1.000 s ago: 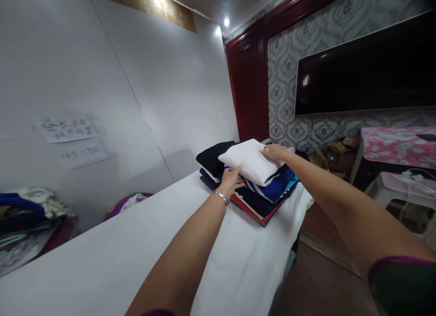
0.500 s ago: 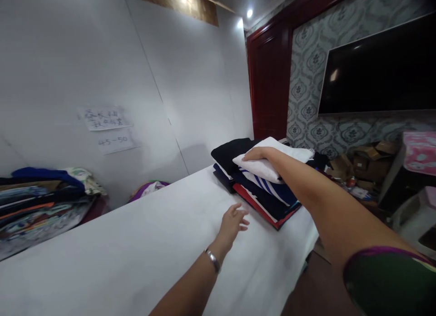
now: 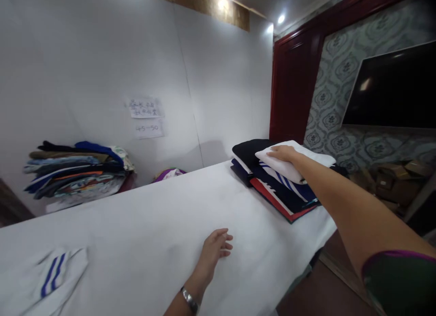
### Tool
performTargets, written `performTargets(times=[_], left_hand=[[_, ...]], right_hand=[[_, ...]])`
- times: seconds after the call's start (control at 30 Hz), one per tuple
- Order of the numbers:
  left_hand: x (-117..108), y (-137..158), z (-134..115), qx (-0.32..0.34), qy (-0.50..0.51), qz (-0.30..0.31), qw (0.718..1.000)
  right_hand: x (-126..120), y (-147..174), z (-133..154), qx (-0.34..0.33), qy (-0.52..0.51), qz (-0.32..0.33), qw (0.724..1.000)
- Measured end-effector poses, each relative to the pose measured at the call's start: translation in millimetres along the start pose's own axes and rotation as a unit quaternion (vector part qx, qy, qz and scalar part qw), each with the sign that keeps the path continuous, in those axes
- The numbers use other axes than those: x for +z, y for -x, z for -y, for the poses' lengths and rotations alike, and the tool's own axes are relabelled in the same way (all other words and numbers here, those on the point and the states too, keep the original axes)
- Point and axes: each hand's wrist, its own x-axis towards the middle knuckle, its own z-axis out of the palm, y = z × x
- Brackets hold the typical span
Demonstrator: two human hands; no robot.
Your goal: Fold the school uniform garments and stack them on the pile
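Observation:
My right hand (image 3: 282, 153) lies flat on a folded white garment (image 3: 306, 153) that tops a stack of folded clothes. Beneath it show a navy garment with white and blue stripes (image 3: 289, 185) and a red-edged dark one (image 3: 272, 198). A folded black garment (image 3: 250, 148) sits at the stack's left side. My left hand (image 3: 215, 247), with a silver bracelet at the wrist, hovers over the white tabletop (image 3: 163, 220), its fingers loosely spread and holding nothing.
A white garment with two blue stripes (image 3: 51, 279) lies at the table's near left. Beyond the far edge stand another clothes pile (image 3: 81, 170) and a purple-edged bundle (image 3: 168, 174). Cardboard boxes (image 3: 397, 184) are at the right, below a wall-mounted screen (image 3: 395, 88).
The view has turned left, bringing the striped white garment into sight. My left hand has drawn back from the stack, while my right hand stays on the folded white garment.

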Motion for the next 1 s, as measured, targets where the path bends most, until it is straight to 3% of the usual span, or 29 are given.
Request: performTargets(times=[0.1,0.2,0.27,0.37,0.5,0.63,0.7,0.8,0.87,1.0], left_hand=[[-18.9,17.2,2.5,0.009,0.018,-0.011,1.000],[-40.2,35.9,3.0,0.020,0.046,-0.033,0.998],[-56.1,48.6,2.5,0.029,0.063,-0.051,0.996],[-84.9,67.2,-0.3,0.046,0.079,-0.083,0.992],[-137.5,93.3,-9.4,0.082,0.065,-0.153,0.983],[-207.9,123.9,-22.0,0.131,-0.037,-0.271,0.953],[-246.5,141.8,-26.2,0.141,-0.157,-0.367,0.906],[-301.1,170.7,-25.4,0.085,-0.378,-0.500,0.775],[-332.2,189.0,-19.7,0.033,-0.452,-0.542,0.707],[-376.9,217.5,-1.0,-0.098,-0.502,-0.589,0.626]], right_hand=[[2.2,11.5,14.0,-0.014,0.056,-0.042,0.997],[14.7,22.4,38.6,-0.093,0.077,-0.061,0.991],[35.9,31.7,59.1,-0.150,0.051,-0.039,0.987],[90.9,57.0,93.0,-0.217,-0.082,0.069,0.970],[174.1,121.4,142.6,-0.311,-0.181,0.237,0.902],[220.9,184.9,191.3,-0.368,-0.233,0.302,0.848],[234.0,202.0,208.6,-0.394,-0.228,0.295,0.840],[253.9,211.3,220.9,-0.431,-0.228,0.255,0.835],[268.7,212.4,221.1,-0.453,-0.243,0.223,0.828],[293.2,215.1,212.8,-0.486,-0.258,0.167,0.818]])
